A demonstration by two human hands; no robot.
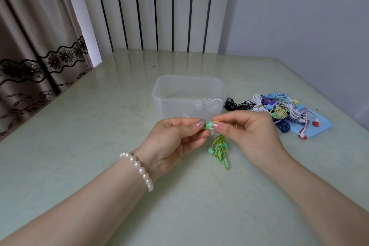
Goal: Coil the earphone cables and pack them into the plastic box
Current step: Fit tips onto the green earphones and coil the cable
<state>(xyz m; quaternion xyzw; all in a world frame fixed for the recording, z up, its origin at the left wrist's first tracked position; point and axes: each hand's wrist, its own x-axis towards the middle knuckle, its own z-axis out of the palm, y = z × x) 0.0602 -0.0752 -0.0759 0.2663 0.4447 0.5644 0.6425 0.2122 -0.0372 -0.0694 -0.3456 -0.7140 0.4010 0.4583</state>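
A green and yellow earphone cable (219, 149) hangs knotted between my hands, its lower loop touching the table. My left hand (175, 142) pinches a mint-green earbud at the cable's top between thumb and fingers. My right hand (251, 132) pinches the same end from the right, fingertips almost meeting the left ones. Just behind my hands stands the clear plastic box (159, 98), lidless, with a white earphone lying inside it. A heap of tangled earphones (279, 108) in black, white, blue, purple and red lies to the box's right.
The heap partly rests on a light blue lid (321, 126) near the table's right edge. The pale green table (99, 116) meets a curtain at the left and a striped wall panel at the back. A pearl bracelet (139, 170) circles my left wrist.
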